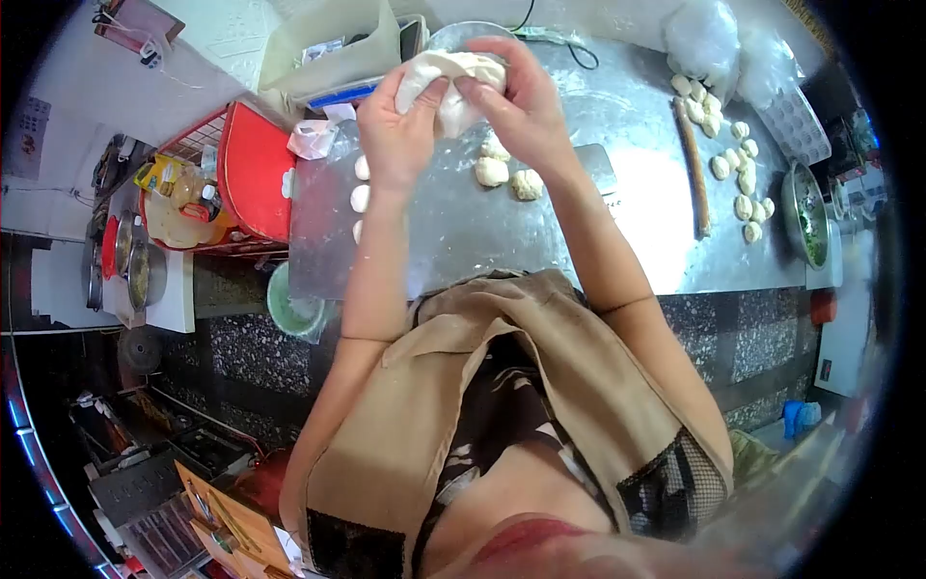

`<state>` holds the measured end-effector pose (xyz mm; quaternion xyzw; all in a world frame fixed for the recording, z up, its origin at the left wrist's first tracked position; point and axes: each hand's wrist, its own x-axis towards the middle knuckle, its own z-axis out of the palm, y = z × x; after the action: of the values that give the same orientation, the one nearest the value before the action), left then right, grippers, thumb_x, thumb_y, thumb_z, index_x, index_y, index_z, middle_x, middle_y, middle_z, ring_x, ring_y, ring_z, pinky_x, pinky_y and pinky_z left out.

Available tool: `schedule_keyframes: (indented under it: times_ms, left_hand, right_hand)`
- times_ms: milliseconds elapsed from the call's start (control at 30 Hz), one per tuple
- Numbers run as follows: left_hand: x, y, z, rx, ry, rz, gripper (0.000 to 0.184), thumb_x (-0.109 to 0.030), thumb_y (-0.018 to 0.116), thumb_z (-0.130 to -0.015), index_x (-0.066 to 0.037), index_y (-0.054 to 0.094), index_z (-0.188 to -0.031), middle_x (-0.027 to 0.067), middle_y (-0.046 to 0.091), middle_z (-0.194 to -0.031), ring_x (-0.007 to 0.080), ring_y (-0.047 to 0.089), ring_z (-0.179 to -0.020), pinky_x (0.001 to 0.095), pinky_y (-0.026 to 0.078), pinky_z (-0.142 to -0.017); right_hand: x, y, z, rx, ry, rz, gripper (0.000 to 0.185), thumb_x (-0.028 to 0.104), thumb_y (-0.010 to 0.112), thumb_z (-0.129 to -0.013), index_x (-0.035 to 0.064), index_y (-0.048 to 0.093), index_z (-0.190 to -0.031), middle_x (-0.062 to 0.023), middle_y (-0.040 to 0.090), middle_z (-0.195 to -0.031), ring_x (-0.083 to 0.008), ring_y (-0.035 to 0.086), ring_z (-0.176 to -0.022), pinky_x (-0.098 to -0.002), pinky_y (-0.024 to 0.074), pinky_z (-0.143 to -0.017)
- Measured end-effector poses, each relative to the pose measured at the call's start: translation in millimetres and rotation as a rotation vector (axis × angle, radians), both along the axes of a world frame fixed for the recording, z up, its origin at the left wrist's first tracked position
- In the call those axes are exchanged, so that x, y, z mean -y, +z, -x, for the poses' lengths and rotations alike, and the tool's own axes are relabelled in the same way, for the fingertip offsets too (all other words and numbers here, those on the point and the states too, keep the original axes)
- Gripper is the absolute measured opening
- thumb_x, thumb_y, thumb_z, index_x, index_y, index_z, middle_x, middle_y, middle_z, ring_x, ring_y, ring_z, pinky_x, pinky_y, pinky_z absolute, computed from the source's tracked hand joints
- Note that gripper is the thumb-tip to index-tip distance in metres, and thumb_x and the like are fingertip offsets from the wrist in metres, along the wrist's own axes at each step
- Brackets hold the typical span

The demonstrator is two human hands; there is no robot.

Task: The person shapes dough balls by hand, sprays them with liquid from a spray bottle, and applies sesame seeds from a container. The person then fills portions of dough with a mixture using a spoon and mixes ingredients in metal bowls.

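A large soft piece of white dough (451, 79) is raised above the metal table (424, 232), gripped from both sides. My left hand (403, 125) is closed on its left side, thumb pressed into the middle. On the right side, my right hand (521, 101) is closed on it too, with the thumb near the other thumb. Below my hands lie a few rounded dough pieces (492, 172), some with a rough surface. Smooth dough balls (361, 199) stand in a row beside my left forearm, which partly hides them.
A rolling pin (693, 169) lies at the right beside several small dough pieces (747, 179). A metal bowl with green filling (808, 214) stands at the right edge. Clear plastic bags (702, 43) are at the back. A red basket (253, 174) with bottles stands left, above a green bucket (292, 307).
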<state>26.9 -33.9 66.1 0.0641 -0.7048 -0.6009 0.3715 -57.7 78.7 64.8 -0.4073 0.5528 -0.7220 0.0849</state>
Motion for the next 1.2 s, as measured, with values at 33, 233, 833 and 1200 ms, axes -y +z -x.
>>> schedule_keyframes:
  times_ms: [33,233,833,1200]
  left_hand:
    - [-4.1,-5.7,7.1,-0.123,0.130,0.001,0.027,-0.012,0.065,-0.084,0.001,0.059,-0.107,0.0022,0.064,-0.094,0.0090,0.058,-0.083,0.0229,0.047,-0.074]
    - [-20.4,7.7,9.8,-0.268,-0.028,-0.236,0.024,-0.011,0.063,-0.085,0.001,0.061,-0.106,0.0078,0.066,-0.095,0.0142,0.061,-0.087,0.0269,0.048,-0.079]
    - [3.6,-33.7,35.6,-0.074,0.174,0.016,0.024,-0.014,0.065,-0.085,0.001,0.055,-0.100,0.0045,0.062,-0.089,0.0085,0.057,-0.077,0.0228,0.048,-0.068]
    - [-1.4,-35.2,43.0,-0.045,0.229,0.194,0.025,0.006,0.060,-0.074,-0.004,0.064,-0.097,0.0078,0.068,-0.086,0.0149,0.064,-0.079,0.0275,0.050,-0.071]
  right_hand:
    - [3.6,-1.1,-2.2,0.213,0.057,0.111,0.029,0.013,0.062,-0.084,-0.0005,0.056,-0.109,-0.0079,0.063,-0.094,-0.0127,0.059,-0.082,-0.0265,0.0479,-0.071]
    - [-0.6,-21.3,17.1,0.133,0.025,-0.055,0.020,0.015,0.061,-0.084,0.0015,0.062,-0.099,-0.0023,0.064,-0.083,-0.0103,0.059,-0.075,-0.0285,0.0454,-0.062]
    - [3.2,-26.9,40.8,0.128,0.144,-0.151,0.020,0.009,0.063,-0.077,0.0047,0.060,-0.096,-0.0133,0.061,-0.084,-0.0256,0.060,-0.076,-0.0314,0.0451,-0.063]
    - [4.8,-30.9,44.0,-0.174,-0.248,-0.263,0.020,0.003,0.056,-0.079,0.0019,0.061,-0.098,-0.0125,0.063,-0.081,-0.0167,0.062,-0.073,-0.0284,0.0487,-0.065]
